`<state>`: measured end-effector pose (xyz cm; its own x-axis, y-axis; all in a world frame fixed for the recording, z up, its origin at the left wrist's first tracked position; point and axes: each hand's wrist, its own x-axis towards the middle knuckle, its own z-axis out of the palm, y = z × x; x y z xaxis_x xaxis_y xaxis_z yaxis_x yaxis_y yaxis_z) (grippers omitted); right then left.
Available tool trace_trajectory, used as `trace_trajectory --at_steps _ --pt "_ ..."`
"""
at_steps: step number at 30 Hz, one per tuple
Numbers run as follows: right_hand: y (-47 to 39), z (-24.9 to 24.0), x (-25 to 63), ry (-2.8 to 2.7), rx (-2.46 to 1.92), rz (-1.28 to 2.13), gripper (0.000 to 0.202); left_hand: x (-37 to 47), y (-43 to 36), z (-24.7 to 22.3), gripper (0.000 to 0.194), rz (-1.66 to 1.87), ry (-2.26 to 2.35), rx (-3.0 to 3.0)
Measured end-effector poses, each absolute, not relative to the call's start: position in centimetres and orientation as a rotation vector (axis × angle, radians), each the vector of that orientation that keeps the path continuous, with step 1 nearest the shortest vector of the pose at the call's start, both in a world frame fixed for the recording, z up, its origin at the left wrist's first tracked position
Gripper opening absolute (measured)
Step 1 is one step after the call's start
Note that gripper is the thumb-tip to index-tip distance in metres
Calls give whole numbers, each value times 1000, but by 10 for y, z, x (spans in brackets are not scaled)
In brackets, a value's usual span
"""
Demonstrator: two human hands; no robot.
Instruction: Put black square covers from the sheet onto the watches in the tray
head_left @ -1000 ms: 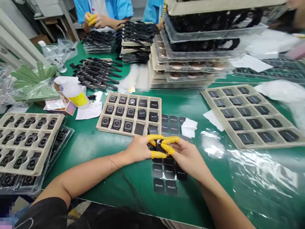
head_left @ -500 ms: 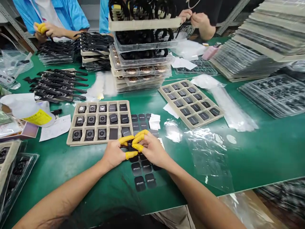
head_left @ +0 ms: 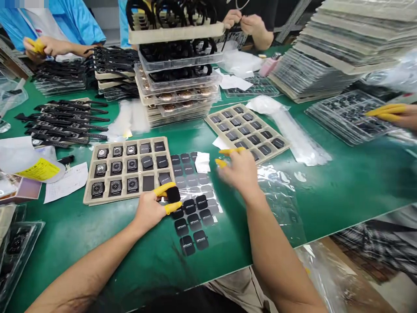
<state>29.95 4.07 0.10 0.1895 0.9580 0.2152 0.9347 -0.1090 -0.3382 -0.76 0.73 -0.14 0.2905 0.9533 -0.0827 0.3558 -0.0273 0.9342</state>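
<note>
My left hand (head_left: 153,206) wears yellow finger cots and pinches a black watch case (head_left: 173,195), its dark face turned toward me. It is just above a clear sheet of black square screen stickers (head_left: 194,221) with white lettering. Left of it lies a beige tray (head_left: 86,198) with watch cases face down in three columns and stickered faces at right. My right hand (head_left: 243,171), slightly blurred, is open over the table, thumb and index finger apart, with nothing visible between them. It is close to a second beige tray (head_left: 208,124) holding stickered watch cases.
A tall stack of trays with watches (head_left: 182,80) stands at the back. More stacked trays (head_left: 339,48) lean at the right. A co-worker's hand (head_left: 395,114) touches clear trays (head_left: 352,115) there. A white bottle (head_left: 29,161) lies at left. Two other people work across the table.
My right hand has left the watch case and moved right toward the second tray, its fingers opening. My left hand still holds the case. A co-worker's hand has entered at right. The view has shifted.
</note>
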Motion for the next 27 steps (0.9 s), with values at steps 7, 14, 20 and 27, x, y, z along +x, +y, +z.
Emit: trace_trajectory --at_steps 7,14,20,27 --pt "48 4 255 -1878 -1738 260 23 -7 7 0 58 762 1255 1524" --pt "15 16 203 -2100 -1052 502 22 -7 7 -4 58 785 1143 1460" --pt "15 13 193 -2181 -1058 391 21 -7 8 -5 60 806 1150 1398" --pt "13 9 187 -2093 -1081 263 18 -7 8 -7 61 853 1149 1349"
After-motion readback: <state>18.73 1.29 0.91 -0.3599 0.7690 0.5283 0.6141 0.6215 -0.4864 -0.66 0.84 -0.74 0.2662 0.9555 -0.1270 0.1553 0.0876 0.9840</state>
